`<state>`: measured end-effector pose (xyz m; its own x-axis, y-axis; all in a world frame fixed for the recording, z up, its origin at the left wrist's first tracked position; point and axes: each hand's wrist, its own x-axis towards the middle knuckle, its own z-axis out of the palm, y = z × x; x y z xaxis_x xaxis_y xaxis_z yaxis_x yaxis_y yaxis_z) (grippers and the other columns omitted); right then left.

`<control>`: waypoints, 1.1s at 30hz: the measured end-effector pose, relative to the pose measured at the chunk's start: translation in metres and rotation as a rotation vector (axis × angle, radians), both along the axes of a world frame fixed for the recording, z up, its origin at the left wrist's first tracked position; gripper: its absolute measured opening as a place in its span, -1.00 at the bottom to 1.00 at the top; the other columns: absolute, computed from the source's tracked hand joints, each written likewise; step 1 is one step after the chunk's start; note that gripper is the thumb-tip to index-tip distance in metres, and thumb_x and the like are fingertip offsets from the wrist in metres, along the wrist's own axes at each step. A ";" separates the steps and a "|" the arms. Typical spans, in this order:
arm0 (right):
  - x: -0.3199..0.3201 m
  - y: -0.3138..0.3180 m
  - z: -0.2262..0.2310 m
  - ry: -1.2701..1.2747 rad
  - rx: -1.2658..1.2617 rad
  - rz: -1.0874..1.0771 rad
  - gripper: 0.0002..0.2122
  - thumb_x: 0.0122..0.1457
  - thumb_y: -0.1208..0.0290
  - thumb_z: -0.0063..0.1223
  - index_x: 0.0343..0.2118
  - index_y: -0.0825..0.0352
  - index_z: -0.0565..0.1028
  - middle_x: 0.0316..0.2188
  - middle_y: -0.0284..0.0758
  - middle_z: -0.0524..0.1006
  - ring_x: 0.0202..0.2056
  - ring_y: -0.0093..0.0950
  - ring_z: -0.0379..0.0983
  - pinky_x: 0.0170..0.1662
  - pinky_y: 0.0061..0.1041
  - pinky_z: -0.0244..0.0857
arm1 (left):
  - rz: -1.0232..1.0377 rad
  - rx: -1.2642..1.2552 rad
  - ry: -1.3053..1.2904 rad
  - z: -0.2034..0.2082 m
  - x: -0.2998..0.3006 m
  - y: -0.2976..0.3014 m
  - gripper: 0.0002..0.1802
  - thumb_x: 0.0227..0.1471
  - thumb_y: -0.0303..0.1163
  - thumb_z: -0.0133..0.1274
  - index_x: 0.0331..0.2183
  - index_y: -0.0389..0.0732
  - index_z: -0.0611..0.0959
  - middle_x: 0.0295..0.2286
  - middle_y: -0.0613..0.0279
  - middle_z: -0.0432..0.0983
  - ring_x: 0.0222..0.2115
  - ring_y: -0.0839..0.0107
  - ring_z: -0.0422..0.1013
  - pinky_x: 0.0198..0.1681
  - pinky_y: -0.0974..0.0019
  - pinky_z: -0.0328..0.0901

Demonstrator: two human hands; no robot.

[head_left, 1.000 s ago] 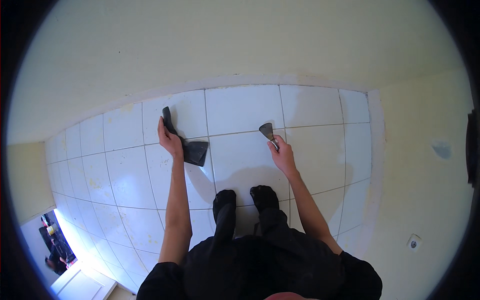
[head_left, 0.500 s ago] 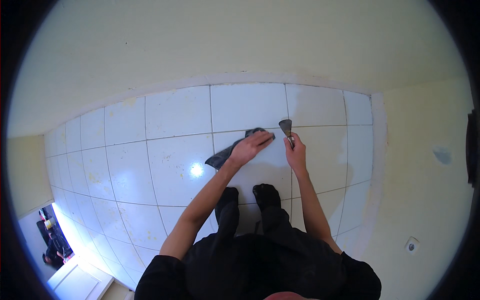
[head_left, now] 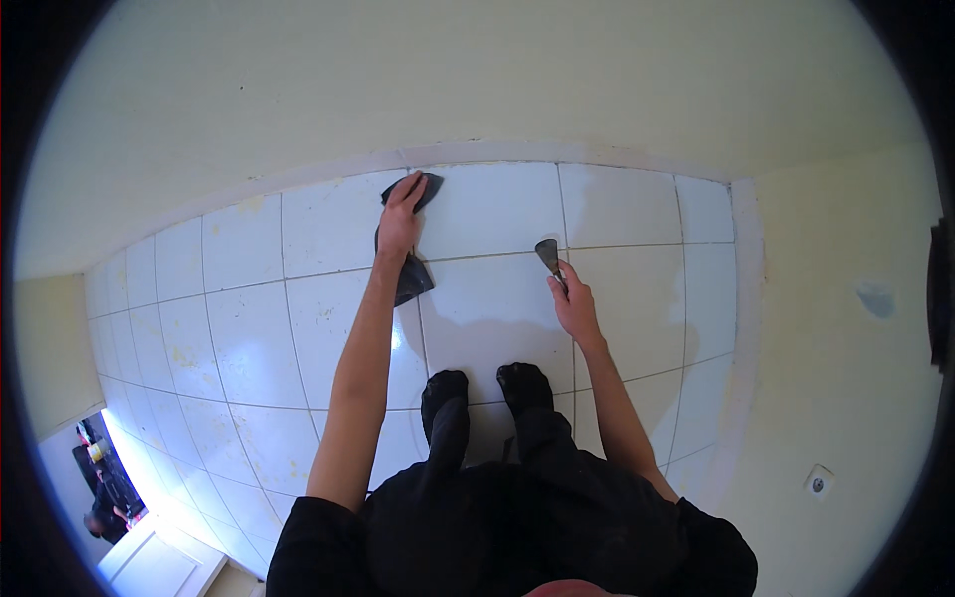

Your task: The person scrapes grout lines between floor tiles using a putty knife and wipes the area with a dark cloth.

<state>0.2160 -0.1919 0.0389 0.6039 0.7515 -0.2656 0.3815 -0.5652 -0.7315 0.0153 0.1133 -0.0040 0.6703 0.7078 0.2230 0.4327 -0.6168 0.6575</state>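
My left hand [head_left: 400, 224] presses a dark cloth [head_left: 412, 283] onto the white floor tiles [head_left: 492, 209], close to the foot of the far wall. The cloth bunches under the fingers, and one end trails back toward me past the wrist. In my right hand [head_left: 577, 306] is a putty knife [head_left: 547, 255], its flared dark blade pointing away from me. The fingers wrap round its handle, just above the tiles or on them; I cannot tell which. Yellowish specks [head_left: 186, 356] mark tiles on the left.
My feet in black socks [head_left: 525, 384] stand on the near tiles. A pale wall [head_left: 477, 80] bounds the far side, another the right, with a socket [head_left: 819, 484] low down. At lower left are a white door [head_left: 164, 564] and another person [head_left: 107, 507] beyond the opening.
My left hand has swept the cloth left and away from me, up to the far wall's base. My right hand has shifted slightly left, still holding the putty knife.
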 end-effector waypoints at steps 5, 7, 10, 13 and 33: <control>0.004 -0.006 -0.011 0.115 0.071 -0.023 -0.69 0.37 0.27 -0.08 0.11 0.23 0.44 -0.64 -0.23 0.44 -0.60 -0.33 0.43 -0.45 -0.30 0.26 | 0.206 -0.025 -0.105 0.004 -0.009 -0.015 -0.20 -0.20 -0.87 -0.21 0.12 -0.16 0.54 0.17 0.06 0.37 0.21 0.07 0.26 0.29 0.19 0.18; 0.006 -0.010 -0.017 0.115 0.095 -0.045 -0.69 0.38 0.27 -0.08 0.10 0.24 0.45 -0.65 -0.25 0.42 -0.61 -0.40 0.38 -0.47 -0.34 0.24 | 0.239 -0.033 -0.224 0.017 -0.004 -0.034 -0.19 -0.19 -0.88 -0.24 0.13 -0.19 0.53 0.17 0.05 0.36 0.22 0.08 0.25 0.30 0.18 0.15; 0.011 -0.013 -0.016 0.118 0.149 -0.076 -0.69 0.38 0.29 -0.07 0.10 0.26 0.46 -0.66 -0.32 0.37 -0.63 -0.52 0.31 -0.49 -0.43 0.20 | 0.040 0.002 -0.306 0.029 0.015 -0.082 -0.20 -0.21 -0.86 -0.22 0.13 -0.24 0.52 0.17 0.02 0.34 0.24 0.05 0.22 0.33 0.15 0.10; 0.015 -0.009 -0.012 0.142 0.210 -0.092 -0.70 0.37 0.32 -0.06 0.10 0.28 0.47 -0.66 -0.40 0.33 -0.62 -0.60 0.24 -0.51 -0.49 0.16 | -0.216 -0.113 -0.253 0.002 0.050 -0.146 -0.21 -0.16 -0.85 -0.15 0.18 -0.25 0.46 0.17 0.02 0.34 0.24 0.04 0.20 0.34 0.08 0.06; 0.014 -0.005 -0.007 0.226 0.275 -0.136 -0.72 0.36 0.40 -0.04 0.07 0.35 0.49 -0.64 -0.53 0.26 -0.59 -0.70 0.12 -0.52 -0.59 0.04 | 0.190 0.003 -0.173 -0.010 0.089 -0.029 -0.49 -0.07 -0.69 -0.03 -0.07 -0.12 0.69 0.01 0.18 0.54 0.01 0.17 0.47 0.06 0.23 0.40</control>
